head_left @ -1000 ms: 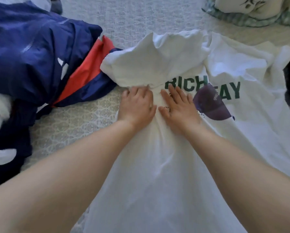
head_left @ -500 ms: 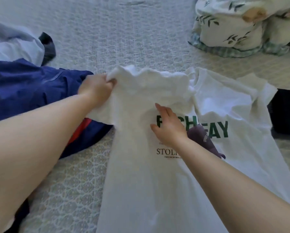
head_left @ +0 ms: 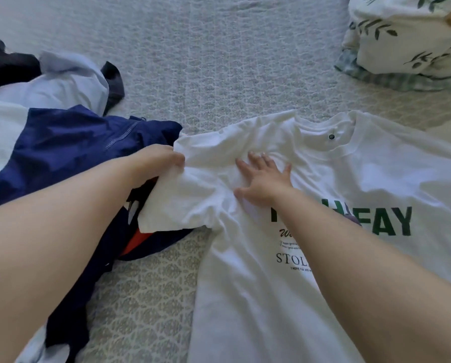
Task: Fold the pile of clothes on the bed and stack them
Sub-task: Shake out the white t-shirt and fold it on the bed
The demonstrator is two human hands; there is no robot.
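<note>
**Sleeve at nine o'clock, half spread**

Under my right hand (head_left: pixel 265 183), fingers flat and splayed, the white T-shirt (head_left: pixel 258 297) lies pinned on the bed (head_left: pixel 206 61). At nine o'clock my left hand (head_left: pixel 164 163) clutches its sleeve (head_left: pixel 182 205), overlapping the navy jacket (head_left: pixel 75 148). Tugging too hard could drag the shirt askew and rumple it again.

Pale patterned quilted bedspread (head_left: pixel 206 61), leaf-print bedding (head_left: pixel 402 40) at far right corner.
</note>
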